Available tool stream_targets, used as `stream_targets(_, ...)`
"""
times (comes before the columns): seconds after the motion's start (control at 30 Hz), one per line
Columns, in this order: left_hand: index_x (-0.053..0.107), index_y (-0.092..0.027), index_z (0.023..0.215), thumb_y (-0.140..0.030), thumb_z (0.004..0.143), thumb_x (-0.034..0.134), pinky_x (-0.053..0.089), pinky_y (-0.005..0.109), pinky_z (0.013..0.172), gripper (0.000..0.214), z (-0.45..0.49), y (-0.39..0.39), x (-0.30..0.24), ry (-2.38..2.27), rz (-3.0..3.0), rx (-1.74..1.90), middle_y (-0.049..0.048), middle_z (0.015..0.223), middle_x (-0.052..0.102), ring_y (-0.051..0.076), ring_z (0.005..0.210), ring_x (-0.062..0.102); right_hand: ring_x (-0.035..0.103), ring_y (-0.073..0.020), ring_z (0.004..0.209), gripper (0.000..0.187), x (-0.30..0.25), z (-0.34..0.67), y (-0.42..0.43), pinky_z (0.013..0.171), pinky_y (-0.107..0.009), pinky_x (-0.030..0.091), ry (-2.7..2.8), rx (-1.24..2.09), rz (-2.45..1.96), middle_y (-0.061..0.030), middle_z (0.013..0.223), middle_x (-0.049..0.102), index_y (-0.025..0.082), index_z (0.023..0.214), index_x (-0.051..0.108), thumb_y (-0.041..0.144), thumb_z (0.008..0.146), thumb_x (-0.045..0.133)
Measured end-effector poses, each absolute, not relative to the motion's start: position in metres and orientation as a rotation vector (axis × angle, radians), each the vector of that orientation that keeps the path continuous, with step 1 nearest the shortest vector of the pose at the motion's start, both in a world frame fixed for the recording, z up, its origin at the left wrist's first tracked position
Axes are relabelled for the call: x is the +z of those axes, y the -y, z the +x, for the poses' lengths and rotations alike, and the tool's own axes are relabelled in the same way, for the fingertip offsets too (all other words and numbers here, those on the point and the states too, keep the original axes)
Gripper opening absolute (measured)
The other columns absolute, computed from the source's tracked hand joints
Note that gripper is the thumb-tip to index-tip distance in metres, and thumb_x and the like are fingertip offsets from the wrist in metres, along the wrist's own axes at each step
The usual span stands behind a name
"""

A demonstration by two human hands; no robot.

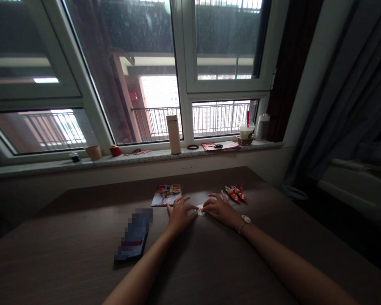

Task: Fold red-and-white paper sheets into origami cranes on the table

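Both hands rest on the brown table (82, 254) near its far side. My left hand (179, 214) and my right hand (219, 209) press down on a small piece of folded paper (200, 210) that lies between them; their fingertips pinch it flat against the tabletop. A bracelet sits on my right wrist. Just beyond my right hand lie folded red paper cranes (235, 193). A stack of colourful paper sheets (167, 195) lies beyond my left hand.
A dark phone (133, 237) lies left of my left arm. On the windowsill (51, 166) stand a tall beige flask (173, 134), a cup with a red straw (247, 129), a paper cup (93, 152) and scissors on red paper (219, 146). Curtains hang at the right.
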State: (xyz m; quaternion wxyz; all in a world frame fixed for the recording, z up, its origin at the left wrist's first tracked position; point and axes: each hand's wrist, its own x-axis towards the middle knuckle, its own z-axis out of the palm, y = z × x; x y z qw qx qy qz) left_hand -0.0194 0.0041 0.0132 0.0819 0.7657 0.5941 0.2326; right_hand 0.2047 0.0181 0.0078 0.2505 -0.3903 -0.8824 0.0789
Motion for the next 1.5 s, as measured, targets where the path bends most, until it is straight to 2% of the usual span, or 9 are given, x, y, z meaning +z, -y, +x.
stream_targets(0.23, 0.076, -0.041, 0.098, -0.037, 0.081, 0.071, 0.007, 0.076, 0.109, 0.018, -0.020, -0.004, 0.013, -1.772, 2.292, 0.701, 0.0009, 0.142, 0.052, 0.035, 0.137, 0.034, 0.041, -0.0281, 0.134, 0.022, 0.006, 0.205, -0.019, 0.114, -0.068, 0.007, 2.409, 0.201, -1.068, -0.0010, 0.115, 0.069, 0.037, 0.108, 0.072, 0.034, 0.096, 0.053)
stream_targets(0.53, 0.077, -0.043, 0.094, -0.035, 0.084, 0.069, 0.005, 0.077, 0.108, 0.014, -0.020, -0.004, 0.012, -1.743, 2.502, 0.653, 0.0012, 0.144, 0.051, 0.035, 0.138, 0.034, 0.040, -0.0285, 0.134, 0.021, 0.004, 0.205, -0.021, 0.114, -0.069, 0.001, 2.406, 0.246, -1.068, -0.0008, 0.116, 0.069, 0.036, 0.108, 0.072, 0.034, 0.096, 0.054)
stream_targets(0.8, 0.076, -0.044, 0.097, -0.038, 0.083, 0.070, -0.004, 0.078, 0.108, 0.016, -0.023, -0.005, 0.016, -1.655, 2.648, 0.624, -0.0009, 0.145, 0.051, 0.036, 0.138, 0.034, 0.036, -0.0292, 0.138, 0.024, 0.008, 0.208, -0.016, 0.113, -0.071, -0.002, 2.378, 0.361, -1.049, -0.0034, 0.120, 0.068, 0.034, 0.114, 0.069, 0.033, 0.096, 0.053)
stream_targets(0.93, 0.076, -0.045, 0.097, -0.039, 0.083, 0.070, -0.006, 0.077, 0.108, 0.016, -0.024, -0.005, 0.017, -1.635, 2.671, 0.617, -0.0015, 0.144, 0.051, 0.035, 0.138, 0.035, 0.034, -0.0296, 0.140, 0.022, 0.009, 0.209, -0.015, 0.113, -0.071, -0.004, 2.390, 0.378, -1.028, -0.0021, 0.122, 0.067, 0.034, 0.108, 0.071, 0.030, 0.095, 0.054)
stream_targets(1.3, 0.076, -0.044, 0.098, -0.041, 0.085, 0.068, -0.012, 0.075, 0.109, 0.016, -0.023, -0.003, 0.019, -1.617, 2.738, 0.604, -0.0006, 0.144, 0.052, 0.034, 0.138, 0.035, 0.035, -0.0295, 0.139, 0.015, 0.014, 0.206, -0.011, 0.114, -0.070, 0.002, 2.441, 0.315, -1.043, -0.0026, 0.121, 0.065, 0.032, 0.097, 0.074, 0.031, 0.089, 0.062)
stream_targets(1.5, 0.075, -0.044, 0.100, -0.042, 0.085, 0.068, -0.012, 0.075, 0.109, 0.017, -0.025, -0.004, 0.017, -1.609, 2.739, 0.626, -0.0012, 0.144, 0.052, 0.034, 0.137, 0.036, 0.031, -0.0293, 0.140, 0.017, 0.007, 0.209, -0.011, 0.115, -0.067, 0.008, 2.369, 0.301, -1.048, -0.0040, 0.134, 0.056, 0.032, 0.099, 0.075, 0.036, 0.090, 0.061)
